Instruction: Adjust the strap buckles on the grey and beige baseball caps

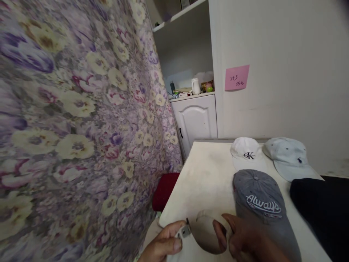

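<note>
Low at the front edge of the table, a beige cap (pixel 205 234) is between my two hands, partly blurred. My left hand (pixel 165 243) pinches a pale strap with a small metal buckle (pixel 185 231) between thumb and finger. My right hand (pixel 248 238) is closed around the cap's right side, its fingers partly hidden by the fabric and smeared by motion. Right beside that hand lies a grey cap (pixel 259 193) with "Always" lettering. Behind it sit a white cap (pixel 247 151) with a CK logo and a light blue cap (pixel 287 154) with a small dark emblem.
The white table (pixel 207 167) meets the wall at the back. A black cloth item (pixel 321 211) lies at the right. Floral curtain (pixel 81 127) fills the left, with a red seat (pixel 165 191) below. A pink note (pixel 236 78) and a white cabinet (pixel 195 118) are behind.
</note>
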Motion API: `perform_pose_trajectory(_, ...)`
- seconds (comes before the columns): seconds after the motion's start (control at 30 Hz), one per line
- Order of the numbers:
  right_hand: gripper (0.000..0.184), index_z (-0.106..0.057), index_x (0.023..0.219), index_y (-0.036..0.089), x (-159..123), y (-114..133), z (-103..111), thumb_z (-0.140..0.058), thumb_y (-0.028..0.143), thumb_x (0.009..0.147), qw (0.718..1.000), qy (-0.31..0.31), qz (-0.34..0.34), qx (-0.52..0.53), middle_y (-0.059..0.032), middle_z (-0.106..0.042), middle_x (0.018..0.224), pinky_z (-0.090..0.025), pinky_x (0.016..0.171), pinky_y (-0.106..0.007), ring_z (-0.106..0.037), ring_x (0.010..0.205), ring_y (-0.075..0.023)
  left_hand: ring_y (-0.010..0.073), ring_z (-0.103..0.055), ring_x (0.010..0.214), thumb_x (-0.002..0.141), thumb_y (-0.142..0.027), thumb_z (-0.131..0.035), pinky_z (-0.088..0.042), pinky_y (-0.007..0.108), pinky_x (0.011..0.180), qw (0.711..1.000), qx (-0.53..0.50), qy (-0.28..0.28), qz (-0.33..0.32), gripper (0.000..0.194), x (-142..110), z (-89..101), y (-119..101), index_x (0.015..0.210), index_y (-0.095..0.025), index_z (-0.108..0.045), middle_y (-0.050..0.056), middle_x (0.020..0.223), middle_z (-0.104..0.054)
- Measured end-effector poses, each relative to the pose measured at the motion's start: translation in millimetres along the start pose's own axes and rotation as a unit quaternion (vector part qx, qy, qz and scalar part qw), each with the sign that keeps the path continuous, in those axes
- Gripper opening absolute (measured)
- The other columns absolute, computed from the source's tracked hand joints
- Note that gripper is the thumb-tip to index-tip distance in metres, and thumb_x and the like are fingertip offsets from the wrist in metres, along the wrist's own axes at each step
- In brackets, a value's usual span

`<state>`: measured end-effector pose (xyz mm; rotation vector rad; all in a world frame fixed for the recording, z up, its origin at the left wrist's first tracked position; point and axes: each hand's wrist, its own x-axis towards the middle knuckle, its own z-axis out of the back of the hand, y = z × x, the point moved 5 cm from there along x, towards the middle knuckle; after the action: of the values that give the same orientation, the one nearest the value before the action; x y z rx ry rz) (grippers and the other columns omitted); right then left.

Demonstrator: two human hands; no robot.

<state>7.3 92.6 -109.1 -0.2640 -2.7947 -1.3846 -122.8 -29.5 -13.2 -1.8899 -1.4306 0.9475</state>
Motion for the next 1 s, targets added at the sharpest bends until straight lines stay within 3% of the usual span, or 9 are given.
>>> perform_pose_trajectory(0.2,0.042,-0.077,0.069,0.012,0.5,-6.9,7.1,-0.099,0.033,0.040,1.000,-0.002,-0.001,0.006,0.0025,-0.067,0.061,-0.041,0.054,-0.021,-0.057,0.058,-0.0106,0.0160,-0.069,0.066,0.064,-0.030,-0.087,-0.050,0.024,0.067,0.999,0.014,-0.030,0.015,0.029,-5.9,-0.3,-3.2,0.085,-0.013,-0.076,0.005,0.070,-0.073)
perform_pose_trajectory(0.43,0.039,-0.077,0.069,0.012,-1.3,-11.0,9.6,-0.096,0.037,0.046,0.999,-0.004,0.026,0.022,0.0010,-0.071,0.062,-0.044,0.058,-0.023,-0.059,0.056,-0.0103,0.0151,-0.070,0.065,0.059,-0.029,-0.091,-0.050,0.024,0.065,0.997,0.013,-0.069,0.028,0.032,-5.1,-1.2,-2.4,0.082,-0.012,-0.078,0.006,0.074,-0.076)
perform_pose_trajectory(0.6,0.041,-0.076,0.083,0.011,-7.7,-7.8,16.4,-0.094,0.033,0.053,0.999,-0.016,0.037,0.021,-0.0048,-0.077,0.065,-0.043,0.053,-0.021,-0.064,0.055,-0.0127,0.0144,-0.068,0.063,0.059,-0.031,-0.090,-0.047,0.023,0.062,0.996,0.050,-0.068,0.035,0.032,1.1,2.6,0.1,0.082,-0.012,-0.078,0.006,0.074,-0.076)
perform_pose_trajectory(0.8,0.038,-0.071,0.086,0.011,-3.9,0.7,0.4,-0.088,0.038,0.065,0.997,-0.024,0.052,0.042,-0.0047,-0.075,0.058,-0.043,0.050,-0.021,-0.063,0.047,-0.0121,0.0099,-0.060,0.057,0.059,-0.034,-0.090,-0.039,0.020,0.056,0.995,0.060,-0.056,0.051,0.030,4.1,-2.8,0.6,0.077,-0.013,-0.078,0.003,0.068,-0.071)
perform_pose_trajectory(1.0,0.035,-0.066,0.086,0.013,0.9,16.4,-10.3,-0.079,0.044,0.076,0.998,-0.029,0.047,0.018,-0.0008,-0.072,0.058,-0.039,0.045,-0.018,-0.057,0.042,-0.0081,0.0118,-0.062,0.060,0.061,-0.037,-0.089,-0.041,0.022,0.060,0.994,0.082,-0.053,0.048,0.034,5.9,-0.7,-2.2,0.083,-0.013,-0.079,0.005,0.073,-0.074)
